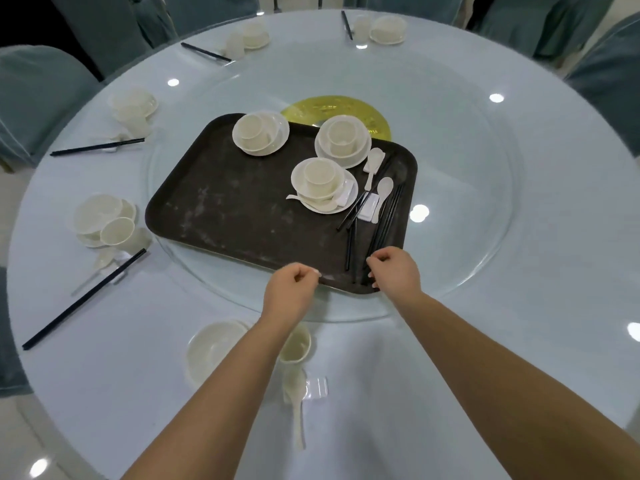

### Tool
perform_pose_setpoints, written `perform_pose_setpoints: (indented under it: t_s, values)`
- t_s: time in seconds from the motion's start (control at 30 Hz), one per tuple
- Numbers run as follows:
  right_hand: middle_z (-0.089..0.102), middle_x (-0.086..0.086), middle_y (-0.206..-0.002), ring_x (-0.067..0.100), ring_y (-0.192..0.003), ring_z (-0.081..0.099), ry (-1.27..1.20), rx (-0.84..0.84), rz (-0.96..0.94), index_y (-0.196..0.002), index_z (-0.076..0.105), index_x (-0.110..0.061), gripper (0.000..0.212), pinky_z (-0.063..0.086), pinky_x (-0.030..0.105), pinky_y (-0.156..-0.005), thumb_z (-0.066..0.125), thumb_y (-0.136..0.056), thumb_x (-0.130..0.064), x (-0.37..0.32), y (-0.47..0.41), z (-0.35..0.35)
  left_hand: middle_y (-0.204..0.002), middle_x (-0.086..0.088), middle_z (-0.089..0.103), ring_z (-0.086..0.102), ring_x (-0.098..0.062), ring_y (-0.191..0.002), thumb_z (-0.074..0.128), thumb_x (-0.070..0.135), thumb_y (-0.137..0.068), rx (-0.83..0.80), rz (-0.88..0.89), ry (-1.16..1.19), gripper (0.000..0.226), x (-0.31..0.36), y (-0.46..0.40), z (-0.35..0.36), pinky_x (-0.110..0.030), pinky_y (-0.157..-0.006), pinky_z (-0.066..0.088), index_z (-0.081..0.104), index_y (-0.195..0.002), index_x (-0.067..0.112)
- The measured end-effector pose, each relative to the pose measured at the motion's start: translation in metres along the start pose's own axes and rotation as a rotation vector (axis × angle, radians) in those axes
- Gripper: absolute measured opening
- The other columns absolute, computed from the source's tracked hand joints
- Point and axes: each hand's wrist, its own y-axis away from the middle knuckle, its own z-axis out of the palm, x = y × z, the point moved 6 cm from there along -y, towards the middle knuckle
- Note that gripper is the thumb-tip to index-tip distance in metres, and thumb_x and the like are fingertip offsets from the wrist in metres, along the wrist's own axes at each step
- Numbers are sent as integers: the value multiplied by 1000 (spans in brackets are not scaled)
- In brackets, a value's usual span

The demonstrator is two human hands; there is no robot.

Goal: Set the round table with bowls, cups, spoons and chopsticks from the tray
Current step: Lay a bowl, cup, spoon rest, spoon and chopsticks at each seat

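A dark brown tray sits on the glass turntable. It carries three cream bowl-and-cup sets. White spoons and black chopsticks lie along its right side. My right hand is over the tray's near right corner, its curled fingers closed on the near ends of the chopsticks. My left hand hovers at the tray's near edge, fingers curled, holding nothing. In front of me are a bowl, a cup, a spoon and a clear rest.
Place settings with bowls, cups and chopsticks stand round the table's left and far rim. A gold disc lies behind the tray. Grey-green covered chairs ring the table.
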Motion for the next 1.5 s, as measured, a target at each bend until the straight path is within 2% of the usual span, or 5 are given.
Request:
perform_pose_setpoints:
  t_s: [0.27,0.7,0.93,1.13,1.5]
  values:
    - [60,14,-94,36,-84,66,282,-41,88,-107,39,-8,27,57,47,-77,56,-94,-24,-7,-31,10,-81,12,65,59,-10,-82,60,28,-91,-107,-18,-68,14,-3,-35,35,-25,-74,43,70,-89,18]
    - [69,9,-62,26,-53,69,227,-133,243,-82,63,-1,33,60,39,-72,52,-97,-27,10,-46,16,-81,10,67,60,-5,-80,58,19,-92,-87,-13,32,15,-7,-32,39,-17,-69,45,70,-85,25]
    - [59,2,-40,18,-32,60,65,-125,285,-79,57,0,27,31,13,-28,53,-96,-20,11,-36,6,-87,2,71,63,-11,-84,61,22,-91,-82,-63,107,13,-12,-16,30,-23,-74,48,72,-86,21]
    - [58,-2,-41,18,-42,63,28,-139,178,-67,47,-10,34,35,24,-46,57,-97,-25,11,2,-1,-82,5,69,63,-11,-80,60,21,-92,-77,-97,214,12,-13,8,23,-24,-76,52,70,-86,23]
    - [66,1,-52,16,-48,67,-64,-309,-70,-77,55,-10,24,42,20,-40,61,-92,-27,-29,97,11,-94,-2,74,73,-18,-83,51,34,-99,-335,-169,441,20,4,71,22,-30,-68,60,70,-104,28]
